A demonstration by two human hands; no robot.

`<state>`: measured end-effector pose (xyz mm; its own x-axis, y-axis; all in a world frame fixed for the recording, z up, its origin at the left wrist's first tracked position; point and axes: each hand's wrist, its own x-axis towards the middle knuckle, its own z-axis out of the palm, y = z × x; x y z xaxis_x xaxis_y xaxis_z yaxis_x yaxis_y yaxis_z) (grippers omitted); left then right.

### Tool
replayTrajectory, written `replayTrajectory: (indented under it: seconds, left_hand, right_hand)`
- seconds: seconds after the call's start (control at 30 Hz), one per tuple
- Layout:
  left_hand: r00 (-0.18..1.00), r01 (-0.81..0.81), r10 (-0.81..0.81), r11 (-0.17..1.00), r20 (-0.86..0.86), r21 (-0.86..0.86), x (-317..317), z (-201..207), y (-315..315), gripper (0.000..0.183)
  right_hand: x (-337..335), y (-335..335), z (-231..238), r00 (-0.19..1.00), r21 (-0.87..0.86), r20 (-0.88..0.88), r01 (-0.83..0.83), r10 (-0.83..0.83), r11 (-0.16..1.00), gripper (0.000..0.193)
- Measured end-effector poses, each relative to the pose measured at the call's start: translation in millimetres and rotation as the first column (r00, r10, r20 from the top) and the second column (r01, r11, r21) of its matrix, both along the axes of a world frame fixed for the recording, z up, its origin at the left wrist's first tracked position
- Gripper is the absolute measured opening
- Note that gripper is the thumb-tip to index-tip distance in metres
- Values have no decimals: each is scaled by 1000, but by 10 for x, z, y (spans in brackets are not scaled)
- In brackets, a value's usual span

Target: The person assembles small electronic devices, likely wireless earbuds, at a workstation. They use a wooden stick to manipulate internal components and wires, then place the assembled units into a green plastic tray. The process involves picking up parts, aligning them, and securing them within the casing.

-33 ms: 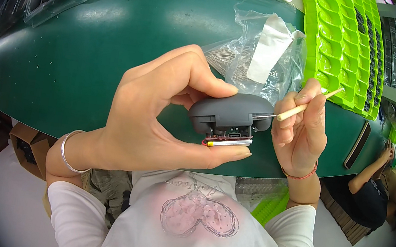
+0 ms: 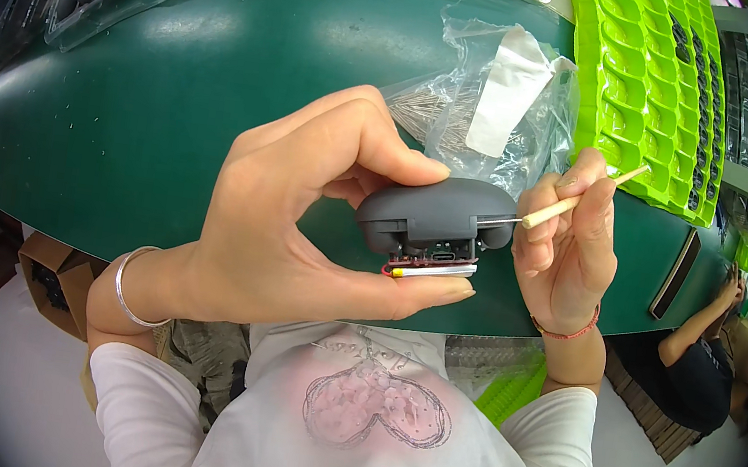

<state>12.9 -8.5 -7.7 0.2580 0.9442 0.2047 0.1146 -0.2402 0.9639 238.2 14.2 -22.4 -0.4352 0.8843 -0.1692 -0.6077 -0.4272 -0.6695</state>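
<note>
My left hand (image 2: 292, 213) grips a dark grey rounded plastic housing (image 2: 439, 209) between thumb and fingers, above the table's near edge. Under the shell a circuit board (image 2: 442, 255) with a small port shows, and below it a flat silver battery (image 2: 435, 270) with yellow tape and red wire. My right hand (image 2: 571, 241) pinches a thin wooden stick (image 2: 576, 206). At the stick's left end is a thin metal pin (image 2: 500, 220) that runs to the housing's right side. Whether the pin is fixed to the stick cannot be told.
A clear plastic bag (image 2: 541, 114) of metal pins with a white label lies behind my hands. Bright green moulded trays (image 2: 642, 99), some cells holding dark parts, stand at right. Dark housings fill a clear tray (image 2: 102, 4) far left. Another person (image 2: 693, 361) sits at right.
</note>
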Motion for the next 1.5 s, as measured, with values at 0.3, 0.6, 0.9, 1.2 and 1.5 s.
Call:
replayTrajectory:
  seconds: [0.3,0.6,0.9,1.2,1.5]
  left_hand:
    - [1000,2,-3,1000,-8,-21,15,-5,-4,53]
    - [1000,-2,1,1000,-28,-11,6,-10,-1,52]
    - [999,-8,8,1000,-38,6,14,-14,6,52]
    - [999,-13,12,1000,-33,-15,12,-12,1,51]
    - [999,-17,17,1000,-36,0,11,-14,0,51]
  right_hand:
    - [27,21,-23,999,41,27,-23,22,999,24]
    - [23,13,-20,998,70,58,-13,9,997,23]
    - [18,16,-11,998,68,64,-7,3,998,25]
    - [23,23,-10,998,91,57,-20,15,996,24]
    - [45,26,-37,996,110,83,-47,38,993,24]
